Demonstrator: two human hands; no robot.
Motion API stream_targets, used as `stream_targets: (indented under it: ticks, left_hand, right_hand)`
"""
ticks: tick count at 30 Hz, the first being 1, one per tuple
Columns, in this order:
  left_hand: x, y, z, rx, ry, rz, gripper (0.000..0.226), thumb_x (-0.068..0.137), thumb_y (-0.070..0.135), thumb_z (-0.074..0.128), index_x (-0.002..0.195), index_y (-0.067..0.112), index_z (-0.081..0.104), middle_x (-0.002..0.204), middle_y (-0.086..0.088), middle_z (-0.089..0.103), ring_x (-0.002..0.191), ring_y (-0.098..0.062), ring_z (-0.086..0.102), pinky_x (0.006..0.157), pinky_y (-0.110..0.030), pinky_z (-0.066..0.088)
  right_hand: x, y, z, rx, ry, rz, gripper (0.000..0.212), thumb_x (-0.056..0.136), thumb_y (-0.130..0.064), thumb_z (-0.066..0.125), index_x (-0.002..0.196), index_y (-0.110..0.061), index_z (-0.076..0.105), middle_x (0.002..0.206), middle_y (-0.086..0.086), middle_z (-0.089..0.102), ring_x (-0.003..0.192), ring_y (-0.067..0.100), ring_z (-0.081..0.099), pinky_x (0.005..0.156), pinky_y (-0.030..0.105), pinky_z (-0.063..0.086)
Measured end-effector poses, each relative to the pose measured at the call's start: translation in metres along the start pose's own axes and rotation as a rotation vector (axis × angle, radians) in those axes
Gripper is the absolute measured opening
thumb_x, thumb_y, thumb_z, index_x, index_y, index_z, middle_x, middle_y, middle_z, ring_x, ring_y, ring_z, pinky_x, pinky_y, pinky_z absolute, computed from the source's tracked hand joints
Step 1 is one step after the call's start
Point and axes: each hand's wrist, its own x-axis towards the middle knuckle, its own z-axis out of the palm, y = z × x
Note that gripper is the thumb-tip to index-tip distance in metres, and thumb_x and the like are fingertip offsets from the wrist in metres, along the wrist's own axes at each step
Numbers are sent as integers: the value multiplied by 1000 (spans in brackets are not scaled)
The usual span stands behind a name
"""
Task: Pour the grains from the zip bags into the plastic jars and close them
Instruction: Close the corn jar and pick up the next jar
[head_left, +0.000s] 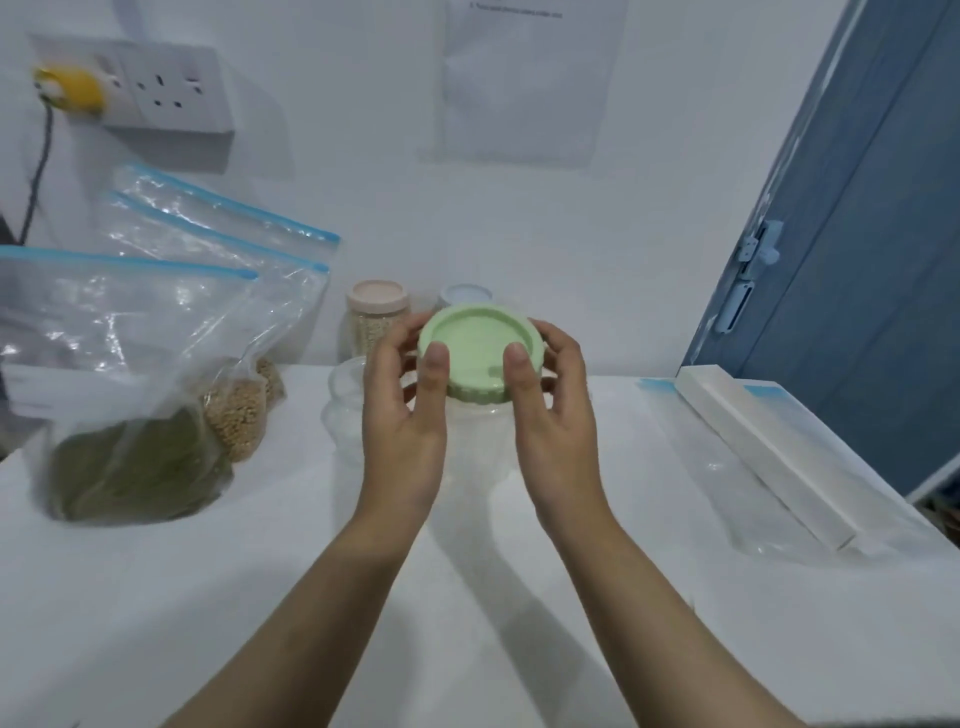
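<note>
A clear plastic jar (480, 447) stands at the table's middle, looking empty, with a green lid (480, 353) on its mouth. My left hand (402, 410) and my right hand (553, 410) grip the lid from both sides, thumbs on its top. Left of them a zip bag of green grains (130, 415) stands upright. Behind it lean two more zip bags (228, 291), one holding beige grains (236, 415). A second clear jar (345, 405) sits without a lid just behind my left hand.
At the back stand a jar with a pink lid (378, 317), filled with pale grains, and a jar with a blue lid (465, 295). A long white box (769, 447) lies on flat plastic bags at the right. A blue door (852, 234) is beyond it.
</note>
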Motion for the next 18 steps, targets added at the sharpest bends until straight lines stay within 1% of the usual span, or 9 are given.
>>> stream_targets:
  ticks: [2,7,9,12,13,14,16,17,18]
  left_hand:
    - [-18,-5,-14,-9,1,-58,35,95,51,48,124,33,53,124,10,59,113,-1,57,84,-8,44]
    - [-53,-26,-37,51,-56,-246,47,87,59,40,127,36,50,130,9,55,112,5,55,86,-8,43]
    - [-60,-34,-41,84,-71,-293,46,88,60,39,128,37,49,133,7,53,117,2,53,95,-16,44]
    - [-66,-40,-46,87,-83,-336,35,98,49,41,130,36,49,134,7,52,120,-2,52,104,-30,45]
    - [-66,-40,-48,88,-88,-347,32,101,45,40,130,36,48,134,7,52,119,-1,52,104,-28,45]
    - [-67,-40,-50,79,-95,-358,30,102,43,39,131,37,48,132,9,54,116,2,53,100,-22,46]
    - [-66,-40,-52,31,-122,-388,29,104,39,36,132,38,46,123,13,58,103,11,56,85,-10,46]
    - [-67,-40,-53,14,-140,-395,29,105,39,35,132,40,45,121,15,59,100,12,58,83,-9,46]
    - [-67,-41,-54,6,-158,-397,30,105,40,34,133,42,44,120,15,59,102,10,58,87,-13,46]
  right_hand:
    - [-22,7,7,11,-10,46,43,81,-69,52,115,-43,54,117,-20,61,109,3,58,93,27,49]
    - [-62,32,13,-28,0,165,47,79,-71,50,115,-42,54,119,-16,60,110,6,58,94,30,49]
    - [-71,40,13,-28,5,201,44,80,-70,50,113,-42,54,117,-16,61,109,7,58,94,31,49]
    - [-80,46,14,-26,4,242,39,82,-66,52,112,-43,54,116,-15,61,105,5,59,91,28,48]
    - [-82,47,15,-28,0,250,40,82,-66,52,114,-42,54,117,-14,61,106,5,59,90,28,49]
    - [-83,48,16,-37,-4,250,42,81,-67,52,115,-42,54,118,-13,61,107,6,59,91,28,49]
    - [-84,49,18,-54,-11,238,45,80,-68,51,116,-41,53,119,-13,60,110,7,58,92,28,49]
    - [-84,48,18,-55,-14,233,45,81,-66,52,116,-39,54,119,-11,60,112,7,57,93,28,49]
    - [-84,49,18,-49,-19,236,42,83,-62,52,116,-37,54,119,-10,60,114,8,57,93,28,48]
